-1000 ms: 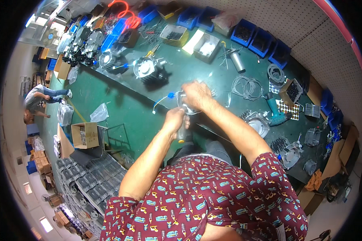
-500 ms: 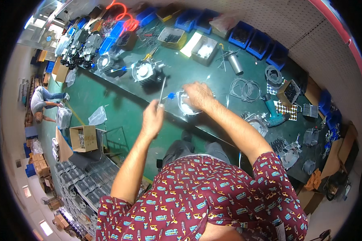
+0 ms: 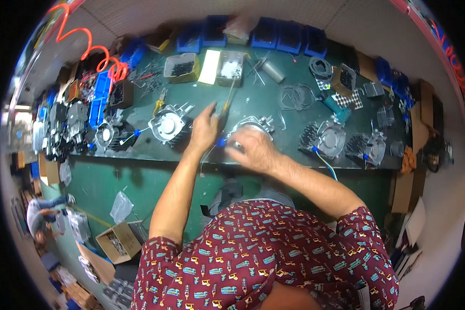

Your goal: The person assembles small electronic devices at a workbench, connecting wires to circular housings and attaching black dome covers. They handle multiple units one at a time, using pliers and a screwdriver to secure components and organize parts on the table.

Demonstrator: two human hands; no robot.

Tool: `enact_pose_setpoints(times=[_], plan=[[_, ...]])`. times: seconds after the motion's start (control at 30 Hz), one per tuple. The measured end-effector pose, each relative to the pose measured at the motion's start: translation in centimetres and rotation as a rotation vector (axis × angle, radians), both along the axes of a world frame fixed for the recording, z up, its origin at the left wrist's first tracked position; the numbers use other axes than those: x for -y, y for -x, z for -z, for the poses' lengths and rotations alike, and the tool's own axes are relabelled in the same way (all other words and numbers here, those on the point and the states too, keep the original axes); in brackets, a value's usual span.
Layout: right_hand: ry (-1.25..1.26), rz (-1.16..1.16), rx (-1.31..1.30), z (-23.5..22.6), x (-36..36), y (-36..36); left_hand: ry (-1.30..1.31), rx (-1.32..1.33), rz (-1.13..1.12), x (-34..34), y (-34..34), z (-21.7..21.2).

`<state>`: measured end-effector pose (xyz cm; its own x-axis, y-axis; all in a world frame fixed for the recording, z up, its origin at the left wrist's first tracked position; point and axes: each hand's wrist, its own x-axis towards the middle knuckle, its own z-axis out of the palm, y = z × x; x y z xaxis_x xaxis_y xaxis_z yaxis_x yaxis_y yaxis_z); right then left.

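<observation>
My left hand (image 3: 205, 128) is closed around a screwdriver (image 3: 225, 107), its thin shaft pointing away from me toward the back of the bench. My right hand (image 3: 256, 149) is smeared by motion over the near side of a silver motor housing (image 3: 253, 124); its fingers are too blurred to read. A blue connector (image 3: 221, 142) on a wire sits between my two hands. Left of my left hand stands another motor housing (image 3: 168, 127) with a round pale centre and dark fins.
Yellow-handled pliers (image 3: 160, 101) lie behind the left housing. Along the back stand blue bins (image 3: 264, 33) and a box of white parts (image 3: 231, 70). A teal power drill (image 3: 337, 109), coiled cable (image 3: 295, 97) and a finned motor part (image 3: 329, 139) are on the right. Someone bends over (image 3: 39, 219) at far left.
My view has turned, so the bench now runs level. The screwdriver in my left hand has tipped farther forward. My right hand has drawn back toward the housing's near side.
</observation>
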<state>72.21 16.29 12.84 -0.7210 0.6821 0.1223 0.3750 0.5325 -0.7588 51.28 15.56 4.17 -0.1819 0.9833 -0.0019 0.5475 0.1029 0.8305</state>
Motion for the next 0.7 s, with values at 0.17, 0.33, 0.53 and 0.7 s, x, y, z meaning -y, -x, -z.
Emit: enact_pose_setpoints(times=[0.17, 0.33, 0.53, 0.7], plan=[[0.516, -0.038, 0.282, 6.0, 7.8, 3.7, 0.292, 0.315, 0.204, 7.5, 1.3, 1.7], [1.149, 0.402, -0.219, 12.5, 10.3, 7.9, 0.429, 0.595, 0.197, 6.9, 1.9, 2.5], [1.324, 0.528, -0.256, 10.0, 10.3, 7.9, 0.566, 0.833, 0.055, 7.0, 2.0, 2.7], [1.334, 0.470, -0.195, 10.7, 10.4, 8.6, 0.622, 1.002, -0.053, 6.9, 0.9, 1.0]])
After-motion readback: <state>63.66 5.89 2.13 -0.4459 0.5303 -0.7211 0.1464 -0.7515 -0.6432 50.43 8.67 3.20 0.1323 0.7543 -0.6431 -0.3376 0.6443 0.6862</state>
